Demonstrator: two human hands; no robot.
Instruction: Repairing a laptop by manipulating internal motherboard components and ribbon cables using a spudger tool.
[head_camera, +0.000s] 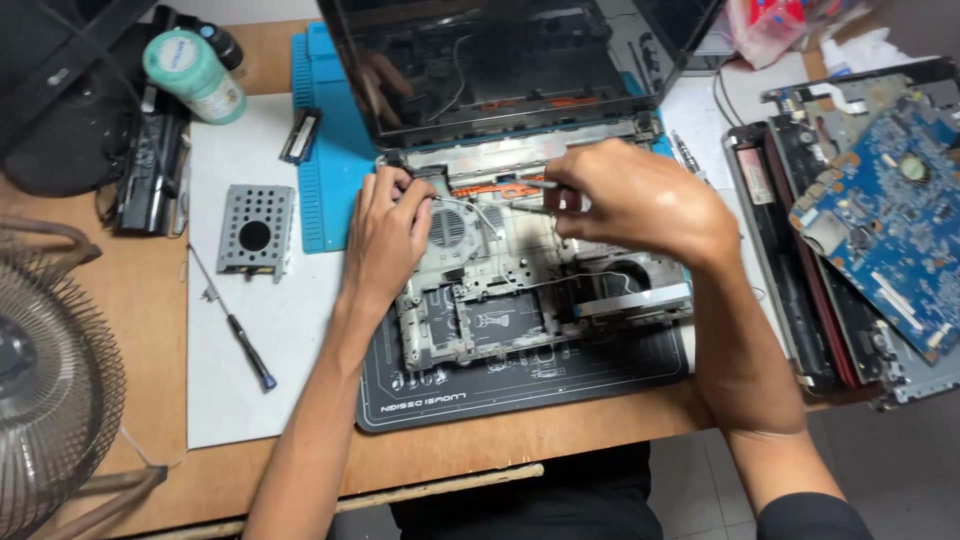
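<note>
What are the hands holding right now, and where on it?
The right hand pinches a thin metal tool at its rear end. The left hand holds nothing, resting on the opened laptop base.

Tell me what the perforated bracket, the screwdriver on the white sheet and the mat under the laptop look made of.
Perforated bracket: seemingly stamped sheet metal, dull grey, with punched holes and folded edges.
Screwdriver: thin bare metal shaft, dark handle with a blue end, probably plastic.
Mat: matte black with white print, lying flat, probably rubber or silicone, though the look leaves it open.
</note>
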